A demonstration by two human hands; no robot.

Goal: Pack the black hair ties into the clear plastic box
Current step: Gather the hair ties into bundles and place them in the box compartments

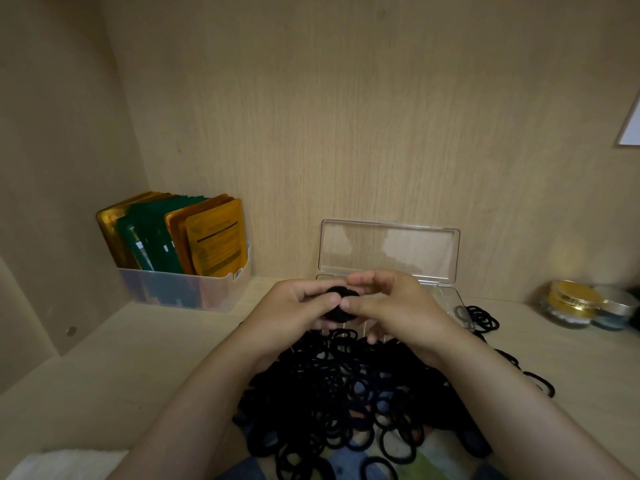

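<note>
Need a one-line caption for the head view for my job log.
Left hand and right hand pinch a bunch of hair ties above the loose heap, before the open clear box.

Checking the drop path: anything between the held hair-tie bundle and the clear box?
Nothing visible. The left hand and right hand pinch the bundle of hair ties right by the clear box; its lid stands open against the wall. The hands hide most of the box's inside.

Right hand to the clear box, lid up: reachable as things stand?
Probably yes. The right hand is just in front of the clear box, whose lid stands open, and nothing lies between them. Its grip is busy, though: with the left hand it pinches a bundle of hair ties.
</note>
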